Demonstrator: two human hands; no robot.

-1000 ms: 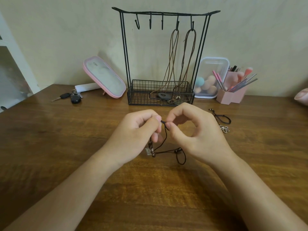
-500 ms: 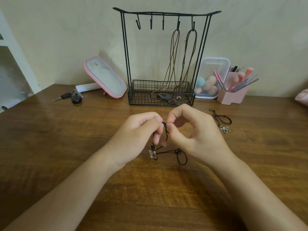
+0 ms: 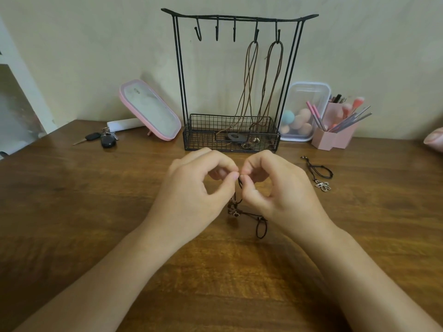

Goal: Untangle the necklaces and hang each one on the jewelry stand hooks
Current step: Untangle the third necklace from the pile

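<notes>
**Both Hands Pinching the Black Cord Necklace Above the Table**

The left hand (image 3: 194,195) and the right hand (image 3: 280,195) are meeting fingertip to fingertip in front of the jewelry stand (image 3: 178,68). Each hand is pinching the top of the black cord necklace (image 3: 261,230) between thumb and forefinger, with the other fingers curled. The cord is hanging down between the two hands. Its beaded section and a small loop are lying on the wooden table (image 3: 72,200).

Two brown cord necklaces (image 3: 250,75) are hanging from the two rightmost hooks of the stand, with their lower ends resting in the wire basket at its base. A second black necklace with a flower pendant (image 3: 321,171) is lying on the table to the right of the right hand, apart from it.

A pink mirror (image 3: 149,109) and a set of keys (image 3: 103,138) are sitting to the left of the stand.
</notes>
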